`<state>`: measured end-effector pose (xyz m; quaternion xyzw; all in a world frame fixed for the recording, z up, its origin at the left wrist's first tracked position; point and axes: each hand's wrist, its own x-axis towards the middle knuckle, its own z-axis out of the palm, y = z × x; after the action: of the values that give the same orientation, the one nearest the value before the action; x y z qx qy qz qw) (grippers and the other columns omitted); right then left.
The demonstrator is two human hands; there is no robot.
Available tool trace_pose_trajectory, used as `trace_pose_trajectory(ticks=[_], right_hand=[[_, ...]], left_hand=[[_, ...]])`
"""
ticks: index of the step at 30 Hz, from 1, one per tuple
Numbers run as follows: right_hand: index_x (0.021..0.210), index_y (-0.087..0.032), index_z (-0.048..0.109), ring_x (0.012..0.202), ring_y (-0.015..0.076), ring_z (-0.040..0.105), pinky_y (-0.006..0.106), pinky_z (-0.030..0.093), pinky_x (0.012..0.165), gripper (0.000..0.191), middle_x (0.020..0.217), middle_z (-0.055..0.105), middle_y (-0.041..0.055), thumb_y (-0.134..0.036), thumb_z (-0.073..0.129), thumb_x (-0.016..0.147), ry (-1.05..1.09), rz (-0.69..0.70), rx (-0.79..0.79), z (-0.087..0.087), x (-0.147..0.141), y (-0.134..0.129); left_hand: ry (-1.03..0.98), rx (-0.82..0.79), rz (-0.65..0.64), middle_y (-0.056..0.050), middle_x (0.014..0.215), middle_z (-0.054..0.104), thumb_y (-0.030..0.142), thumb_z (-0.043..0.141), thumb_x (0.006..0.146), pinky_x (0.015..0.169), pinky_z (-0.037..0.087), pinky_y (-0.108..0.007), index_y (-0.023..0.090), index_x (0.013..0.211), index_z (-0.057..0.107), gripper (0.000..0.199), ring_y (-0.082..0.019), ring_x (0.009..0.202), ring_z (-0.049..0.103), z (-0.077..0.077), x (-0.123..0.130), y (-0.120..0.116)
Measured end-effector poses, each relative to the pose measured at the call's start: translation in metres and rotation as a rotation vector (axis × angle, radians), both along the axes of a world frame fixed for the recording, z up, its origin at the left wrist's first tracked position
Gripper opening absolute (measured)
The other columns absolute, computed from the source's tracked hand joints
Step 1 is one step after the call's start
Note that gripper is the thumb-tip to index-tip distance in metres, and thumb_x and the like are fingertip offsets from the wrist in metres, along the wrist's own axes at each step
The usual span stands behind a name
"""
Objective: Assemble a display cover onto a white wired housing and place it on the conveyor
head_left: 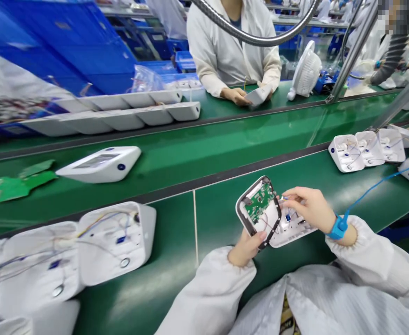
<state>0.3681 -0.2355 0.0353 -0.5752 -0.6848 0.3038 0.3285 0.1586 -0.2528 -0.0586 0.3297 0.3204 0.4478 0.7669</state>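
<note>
My left hand (pixel 248 245) grips the lower edge of a white cover (pixel 270 218) with a dark rim, tilted up, a green circuit board (pixel 259 203) fixed inside it. Beside and partly behind the cover, a white housing (pixel 291 236) lies open on the green bench, wires and small parts within. Over this housing is my right hand (pixel 307 204), thumb and fingers pinched at a small light connector (pixel 283 198) near the cover's right edge. A blue strap with a cord circles my right wrist.
Open white housings with wires (pixel 115 242) stand at left, more (pixel 349 153) at right. A closed white unit (pixel 103 165) and green boards (pixel 10 188) lie on the middle strip. Across it, a person holds a white part (pixel 259 95) near a fan (pixel 305 70).
</note>
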Motion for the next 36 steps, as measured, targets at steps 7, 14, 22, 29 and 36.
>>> trace_pose_trajectory(ticks=[7,14,22,29,36], right_hand=[[0.089,-0.021,0.071,0.083,0.0181,0.068,0.029,0.049,0.076,0.011,0.087,0.074,0.0035,-0.022,0.061,0.093,-0.285,-0.031,0.156,-0.016,-0.010,0.007],[0.081,-0.021,0.067,0.076,0.0161,0.063,0.027,0.042,0.069,0.016,0.079,0.068,0.0016,-0.023,0.058,0.094,-0.393,-0.047,0.238,-0.017,-0.007,0.007],[0.072,-0.019,0.063,0.075,0.0165,0.060,0.027,0.042,0.070,0.025,0.077,0.065,0.0038,-0.020,0.054,0.095,-0.380,0.058,0.224,-0.019,-0.011,0.009],[0.076,-0.020,0.067,0.062,0.0140,0.062,0.026,0.044,0.062,0.012,0.071,0.070,-0.0008,-0.025,0.066,0.088,-0.079,0.010,-0.148,0.000,-0.004,0.014],[0.073,-0.020,0.065,0.067,0.0138,0.060,0.027,0.041,0.066,0.019,0.073,0.067,-0.0005,-0.025,0.061,0.090,-0.165,0.100,-0.027,0.003,-0.015,0.000]], left_hand=[[0.058,-0.001,-0.051,-0.011,0.106,0.075,0.055,0.084,0.057,0.113,0.037,-0.055,0.017,0.116,0.068,0.073,-0.038,0.120,0.060,-0.006,-0.004,-0.004],[-0.009,-0.008,-0.037,-0.012,0.105,0.076,0.053,0.083,0.057,0.109,0.041,-0.054,0.016,0.124,0.064,0.079,-0.038,0.114,0.064,-0.006,0.000,-0.001],[-0.141,-0.068,-0.020,-0.016,0.118,0.072,0.049,0.078,0.058,0.106,0.044,-0.056,0.013,0.128,0.060,0.081,-0.042,0.115,0.063,0.004,0.005,0.007],[-0.128,-0.063,-0.114,-0.015,0.119,0.071,0.048,0.082,0.056,0.111,0.041,-0.055,0.013,0.122,0.065,0.077,-0.041,0.123,0.059,0.006,0.001,0.005],[-0.079,-0.040,-0.112,-0.012,0.110,0.075,0.049,0.083,0.058,0.105,0.045,-0.054,0.014,0.121,0.066,0.074,-0.040,0.114,0.064,0.003,0.001,0.003]])
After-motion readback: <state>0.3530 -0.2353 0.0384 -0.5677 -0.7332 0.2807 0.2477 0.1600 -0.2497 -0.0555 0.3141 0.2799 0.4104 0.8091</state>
